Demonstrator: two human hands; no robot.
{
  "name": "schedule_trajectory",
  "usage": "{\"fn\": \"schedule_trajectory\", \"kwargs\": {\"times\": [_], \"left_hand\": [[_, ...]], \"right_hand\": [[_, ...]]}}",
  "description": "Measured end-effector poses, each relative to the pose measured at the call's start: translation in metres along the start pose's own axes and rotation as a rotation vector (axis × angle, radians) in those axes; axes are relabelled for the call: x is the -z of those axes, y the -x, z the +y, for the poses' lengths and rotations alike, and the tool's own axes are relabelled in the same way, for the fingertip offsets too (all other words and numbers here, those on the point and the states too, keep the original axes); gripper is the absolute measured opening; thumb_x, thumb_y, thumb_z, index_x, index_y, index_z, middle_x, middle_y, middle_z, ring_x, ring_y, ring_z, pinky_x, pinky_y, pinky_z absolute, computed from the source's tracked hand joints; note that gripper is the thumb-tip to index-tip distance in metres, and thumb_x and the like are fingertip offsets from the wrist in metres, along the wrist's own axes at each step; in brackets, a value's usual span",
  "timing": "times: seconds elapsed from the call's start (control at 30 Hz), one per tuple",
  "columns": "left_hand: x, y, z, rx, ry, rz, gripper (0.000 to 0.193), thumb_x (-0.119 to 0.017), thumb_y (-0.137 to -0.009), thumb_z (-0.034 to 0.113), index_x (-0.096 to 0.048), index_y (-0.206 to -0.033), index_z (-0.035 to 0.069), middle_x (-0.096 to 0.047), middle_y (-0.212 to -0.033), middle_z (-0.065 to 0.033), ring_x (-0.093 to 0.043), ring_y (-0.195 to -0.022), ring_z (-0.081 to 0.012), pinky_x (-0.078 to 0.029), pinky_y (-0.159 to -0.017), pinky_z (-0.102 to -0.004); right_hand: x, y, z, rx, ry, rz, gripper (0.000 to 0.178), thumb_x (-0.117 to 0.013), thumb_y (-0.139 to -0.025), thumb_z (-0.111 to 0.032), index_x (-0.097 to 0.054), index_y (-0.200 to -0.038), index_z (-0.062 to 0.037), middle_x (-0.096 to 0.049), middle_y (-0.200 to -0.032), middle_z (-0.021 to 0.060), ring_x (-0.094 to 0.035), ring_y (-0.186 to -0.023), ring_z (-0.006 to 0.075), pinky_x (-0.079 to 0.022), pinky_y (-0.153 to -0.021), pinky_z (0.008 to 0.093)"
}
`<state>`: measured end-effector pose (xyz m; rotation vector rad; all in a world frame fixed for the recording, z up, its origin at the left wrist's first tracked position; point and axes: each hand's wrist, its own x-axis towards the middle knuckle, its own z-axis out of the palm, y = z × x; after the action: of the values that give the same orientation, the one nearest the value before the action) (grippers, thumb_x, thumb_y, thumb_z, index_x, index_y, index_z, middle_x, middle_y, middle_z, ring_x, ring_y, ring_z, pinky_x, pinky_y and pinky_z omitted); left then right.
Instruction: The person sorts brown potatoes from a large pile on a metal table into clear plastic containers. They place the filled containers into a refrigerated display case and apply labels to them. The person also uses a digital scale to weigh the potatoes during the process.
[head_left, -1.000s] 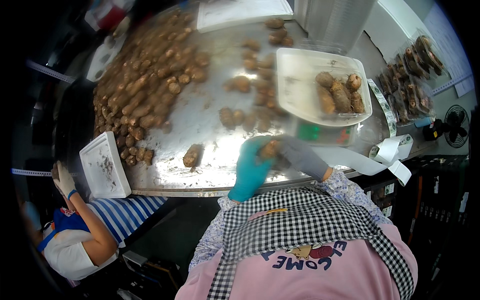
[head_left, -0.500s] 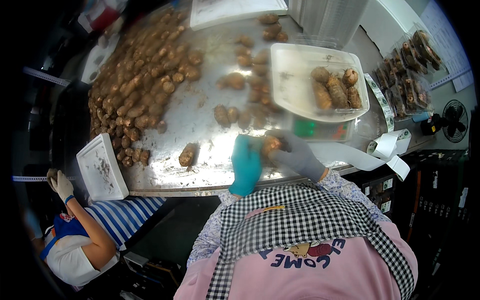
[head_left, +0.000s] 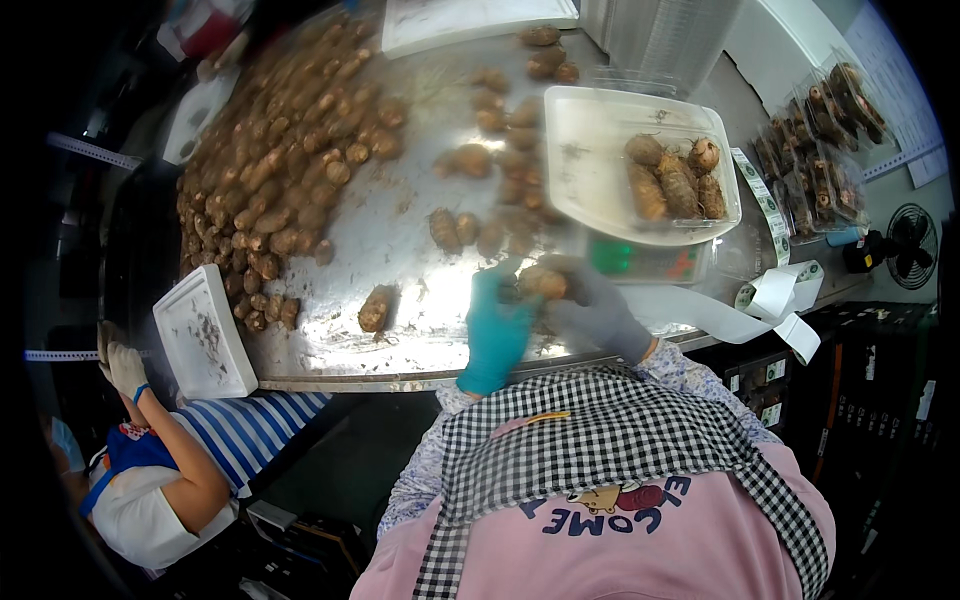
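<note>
A brown taro corm is between my two gloved hands, just above the near edge of the steel table. My right hand, in a grey glove, is closed around its right side. On its left side, my left hand in a teal glove has its fingers against the corm, somewhat blurred. To the right stands a scale with a white tray; on it is a clear plastic box with several taro corms. A single taro lies left of my hands, and loose ones lie beyond them.
A large heap of taro covers the left of the table. A dirty white tray lies at its near left edge, beside a co-worker's gloved hand. A label strip curls at the right; filled boxes stand behind it.
The taro between my hands has shifted and turned slightly, and my left fingers have moved along it. The co-worker's hand at the left has dropped a little.
</note>
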<state>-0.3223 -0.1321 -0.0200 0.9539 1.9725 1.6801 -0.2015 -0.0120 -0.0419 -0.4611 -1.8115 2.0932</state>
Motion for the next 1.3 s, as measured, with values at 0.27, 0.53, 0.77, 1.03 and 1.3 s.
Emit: {"fn": "schedule_trajectory", "kwargs": {"times": [0.27, 0.53, 0.77, 1.03, 1.3], "left_hand": [[0.007, -0.005, -0.052, 0.098, -0.007, 0.158, 0.01, -0.059, -0.093, 0.013, -0.054, -0.092, 0.004, -0.053, -0.075, -0.0015, -0.048, -0.067, -0.0101, -0.042, -0.062, -0.0266], [0.005, 0.001, -0.076, 0.042, -0.289, 0.082, 0.016, -0.06, -0.094, 0.017, -0.057, -0.102, 0.004, -0.06, -0.086, -0.0063, -0.056, -0.079, -0.0139, -0.047, -0.072, -0.028], [0.019, 0.0, -0.061, 0.277, -0.024, 0.037, 0.013, -0.06, -0.093, 0.018, -0.064, -0.093, 0.005, -0.063, -0.087, -0.004, -0.058, -0.084, -0.013, -0.049, -0.08, -0.0309], [0.024, 0.008, -0.056, 0.321, -0.003, -0.042, 0.019, -0.056, -0.098, 0.018, -0.06, -0.1, 0.0, -0.066, -0.098, -0.0075, -0.06, -0.089, -0.0137, -0.049, -0.081, -0.0281], [0.019, 0.013, -0.07, 0.304, -0.014, -0.031, 0.018, -0.06, -0.095, 0.02, -0.063, -0.097, 0.003, -0.064, -0.085, -0.0036, -0.056, -0.077, -0.0108, -0.047, -0.069, -0.0277]], "right_hand": [[-0.004, 0.003, -0.003, 0.107, 0.055, -0.036, 0.046, -0.061, -0.086, -0.001, -0.046, -0.129, -0.0065, -0.053, -0.125, 0.01, -0.054, -0.113, 0.0177, -0.047, -0.096, 0.0327], [-0.002, 0.003, -0.01, 0.213, 0.095, 0.056, 0.05, -0.065, -0.083, 0.001, -0.046, -0.129, -0.0061, -0.054, -0.124, 0.011, -0.054, -0.115, 0.0189, -0.046, -0.098, 0.0333], [0.031, -0.005, -0.085, 0.504, 0.743, 0.349, 0.05, -0.072, -0.077, -0.004, -0.052, -0.123, -0.003, -0.058, -0.116, 0.0113, -0.06, -0.101, 0.0236, -0.048, -0.091, 0.0353], [0.105, -0.004, -0.131, 0.466, 0.807, 0.904, 0.045, -0.07, -0.081, -0.007, -0.053, -0.122, 0.0021, -0.06, -0.113, 0.0151, -0.06, -0.106, 0.0238, -0.048, -0.091, 0.033], [0.135, 0.003, -0.123, 0.419, 0.918, 0.893, 0.044, -0.07, -0.081, -0.013, -0.056, -0.121, -0.0008, -0.061, -0.116, 0.0149, -0.058, -0.108, 0.0265, -0.046, -0.094, 0.0352]]}}
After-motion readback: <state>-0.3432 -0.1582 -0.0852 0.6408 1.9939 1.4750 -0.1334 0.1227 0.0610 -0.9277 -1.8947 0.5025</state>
